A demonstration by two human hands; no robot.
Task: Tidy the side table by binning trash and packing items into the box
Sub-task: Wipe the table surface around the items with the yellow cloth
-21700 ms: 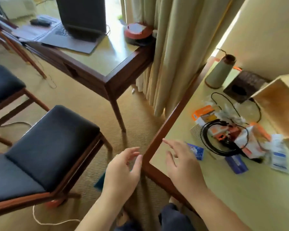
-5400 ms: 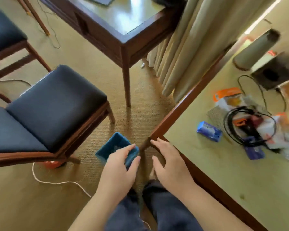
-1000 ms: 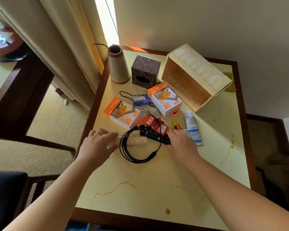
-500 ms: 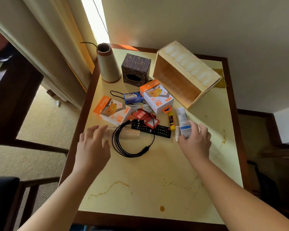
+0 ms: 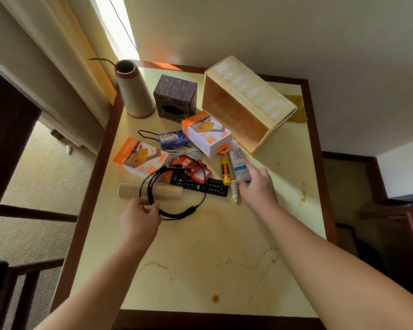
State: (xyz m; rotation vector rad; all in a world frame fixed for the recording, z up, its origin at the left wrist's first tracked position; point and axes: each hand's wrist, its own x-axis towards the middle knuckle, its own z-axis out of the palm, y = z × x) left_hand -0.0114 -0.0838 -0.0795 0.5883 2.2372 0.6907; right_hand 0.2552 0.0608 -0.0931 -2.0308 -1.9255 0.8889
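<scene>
A pale wooden box (image 5: 246, 103) lies on its side at the back of the side table (image 5: 224, 258), open toward me. My left hand (image 5: 138, 219) pinches the near-left loop of a coiled black cable (image 5: 191, 209), which drapes over a lying stack of paper cups (image 5: 167, 191). My right hand (image 5: 256, 188) grips the lower end of a white tube (image 5: 236, 158); a small white dropper bottle (image 5: 234, 192) lies at its fingers. Nearby are a black remote (image 5: 208, 186), a yellow marker (image 5: 225, 170), a red card holder (image 5: 196, 169), two orange-white charger boxes (image 5: 138, 158) (image 5: 206, 134), a blue soap packet (image 5: 173, 138) and a white cable (image 5: 188, 153).
A cone-shaped vase (image 5: 131, 91) and a dark tissue box (image 5: 175, 98) stand at the table's back left. Curtains (image 5: 57, 55) hang to the left, a wall lies behind. Brown stains mark the near tabletop. A chair corner (image 5: 0, 282) shows bottom left.
My left hand dropped from above the cups onto the black cable and now pinches it. My right hand stays on the white tube, with the tube's top tilted toward the box.
</scene>
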